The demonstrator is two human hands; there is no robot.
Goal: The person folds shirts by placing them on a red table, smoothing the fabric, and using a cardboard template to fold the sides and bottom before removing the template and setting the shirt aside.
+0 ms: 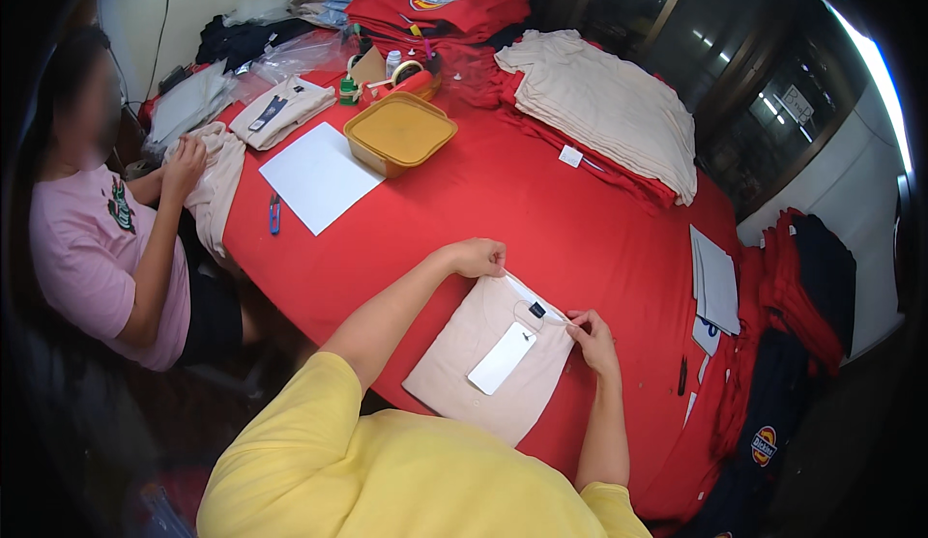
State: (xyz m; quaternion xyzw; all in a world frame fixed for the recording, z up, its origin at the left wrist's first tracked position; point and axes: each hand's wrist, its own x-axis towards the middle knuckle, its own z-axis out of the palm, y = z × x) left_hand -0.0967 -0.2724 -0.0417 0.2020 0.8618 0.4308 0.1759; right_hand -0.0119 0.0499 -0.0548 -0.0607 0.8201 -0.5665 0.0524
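On the red-covered table in front of me lies a cream T-shirt (449, 359), folded into a flat rectangle with its neckline away from me. My left hand (478, 258) pinches its far left corner with the fingers closed. At the far right corner, my right hand (594, 340) grips the fabric between thumb and fingers. A thin white edge shows along the neckline between both hands. Inside the neck sits a small black label (537, 310). A blank-looking white hang tag (502, 358) rests on the shirt front.
At left, a person in pink (101, 258) handles a cream garment (215, 175). White paper (319, 175), a blue cutter (275, 214) and a yellow-lidded tub (400, 132) lie beyond my left arm. Cream shirts (599, 103) are stacked far right; white sheets (713, 277) lie at the right edge.
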